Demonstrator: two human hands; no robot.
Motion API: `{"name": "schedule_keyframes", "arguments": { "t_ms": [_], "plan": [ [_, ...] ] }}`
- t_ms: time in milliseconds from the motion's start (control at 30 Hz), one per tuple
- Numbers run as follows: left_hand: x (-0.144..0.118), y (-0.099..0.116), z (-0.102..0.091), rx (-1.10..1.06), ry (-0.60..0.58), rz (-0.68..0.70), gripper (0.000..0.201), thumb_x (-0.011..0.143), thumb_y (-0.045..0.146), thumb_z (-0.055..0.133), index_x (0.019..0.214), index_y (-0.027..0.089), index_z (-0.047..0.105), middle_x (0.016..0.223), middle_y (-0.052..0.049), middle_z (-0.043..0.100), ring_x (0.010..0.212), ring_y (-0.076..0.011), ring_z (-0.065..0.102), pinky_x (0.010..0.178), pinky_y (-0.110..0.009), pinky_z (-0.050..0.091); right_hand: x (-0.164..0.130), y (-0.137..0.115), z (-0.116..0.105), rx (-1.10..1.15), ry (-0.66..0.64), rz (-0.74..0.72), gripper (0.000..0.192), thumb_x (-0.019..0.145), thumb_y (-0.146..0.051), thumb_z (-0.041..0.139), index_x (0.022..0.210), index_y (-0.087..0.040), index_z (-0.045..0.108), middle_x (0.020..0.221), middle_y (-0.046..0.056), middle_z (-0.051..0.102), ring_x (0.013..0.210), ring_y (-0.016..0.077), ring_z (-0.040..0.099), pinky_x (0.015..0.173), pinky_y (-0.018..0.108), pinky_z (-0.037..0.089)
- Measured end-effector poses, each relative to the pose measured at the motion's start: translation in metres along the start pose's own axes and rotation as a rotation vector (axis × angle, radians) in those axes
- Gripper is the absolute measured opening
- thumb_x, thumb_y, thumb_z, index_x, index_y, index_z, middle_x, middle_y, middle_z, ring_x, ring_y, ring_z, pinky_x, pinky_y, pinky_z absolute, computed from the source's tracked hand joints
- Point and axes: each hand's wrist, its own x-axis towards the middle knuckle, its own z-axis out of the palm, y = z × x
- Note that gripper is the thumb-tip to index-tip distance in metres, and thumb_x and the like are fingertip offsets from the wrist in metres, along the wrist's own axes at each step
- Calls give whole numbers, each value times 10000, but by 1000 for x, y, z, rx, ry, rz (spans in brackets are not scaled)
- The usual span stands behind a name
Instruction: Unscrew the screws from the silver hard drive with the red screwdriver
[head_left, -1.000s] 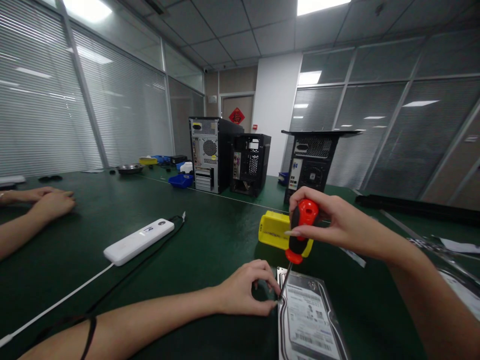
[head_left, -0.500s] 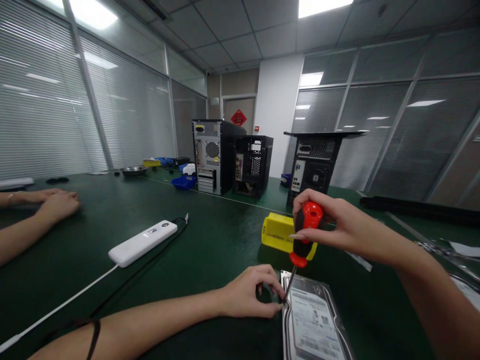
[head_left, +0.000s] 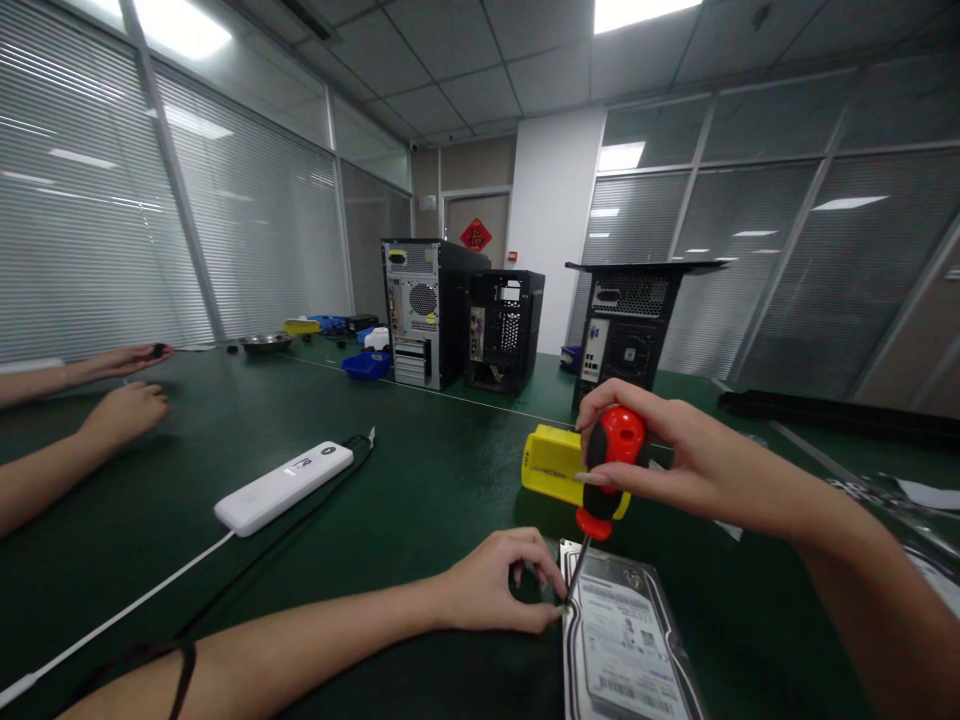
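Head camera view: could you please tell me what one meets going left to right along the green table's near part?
Another person's hand → white power bank → the person's left hand → red screwdriver in the right hand.

- A screwdriver [head_left: 609, 468] has a bright red handle with a black grip band around its middle.
- The hard drive [head_left: 626, 640] is silver, with a white label printed in small black text and barcodes.
- The table [head_left: 420, 470] is dark green.
- A yellow box [head_left: 551, 462] carries dark lettering on its side.
- The power bank [head_left: 283, 487] is white, with a white cable and a black cable.
- Three computer cases [head_left: 431, 310] are black, with silver-grey rear panels.
- A small bin [head_left: 366, 365] is blue.
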Motion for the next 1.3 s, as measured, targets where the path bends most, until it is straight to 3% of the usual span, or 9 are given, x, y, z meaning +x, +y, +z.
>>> {"name": "schedule_keyframes", "arguments": {
  "t_ms": [367,467,600,700,900,1100,1200,1300],
  "plan": [
    [0,-5,2,-26,3,14,168,663,151,734,831,147,721,814,-7,594,744,-121,558,627,-201,400,3,-12,9,-16,-17,-7,345,855,-507,569,1054,-254,445,902,6,611,759,175,589,676,311,472],
    [1,-6,2,-11,-9,8,171,672,163,733,842,157,721,820,-7,599,750,-123,561,623,-199,402,3,-13,10,-25,-7,-33,272,896,-465,519,1041,-247,447,870,3,596,730,165,571,662,304,464],
    [1,-9,2,-10,-25,16,183,690,178,729,872,158,724,834,-10,599,754,-124,565,626,-201,398,1,-11,8,74,-18,-67,218,973,-376,377,1137,-247,443,974,30,613,832,167,596,730,300,484],
    [0,-10,2,-24,-37,20,183,703,188,728,885,163,724,828,-5,590,750,-120,561,627,-201,393,2,-8,6,96,4,-46,292,959,-414,412,1195,-244,439,974,37,640,864,180,619,737,298,496],
    [0,-11,0,-47,-53,20,165,720,195,727,880,156,712,839,-7,584,751,-115,560,630,-202,388,6,-6,9,-48,96,-94,283,918,-465,476,1022,-212,548,893,25,627,766,170,590,686,297,464],
    [1,-11,-2,-39,-51,37,163,727,209,725,876,149,696,875,-14,585,769,-117,552,632,-200,391,1,-7,6,106,27,-117,327,977,-396,363,1249,-270,494,1140,32,610,998,195,591,829,313,467],
    [1,-10,-2,-39,-38,26,134,727,166,703,859,143,695,875,-16,587,763,-114,544,612,-191,388,3,-6,8,76,46,-107,329,950,-423,435,1225,-259,509,1047,28,631,903,184,607,753,292,475],
    [2,-9,-1,-37,-23,16,126,731,141,682,856,142,701,852,-12,576,740,-107,532,595,-185,383,7,-6,10,-15,91,-129,273,906,-446,519,1058,-224,565,929,8,620,783,148,584,687,263,453]
  ]
}}
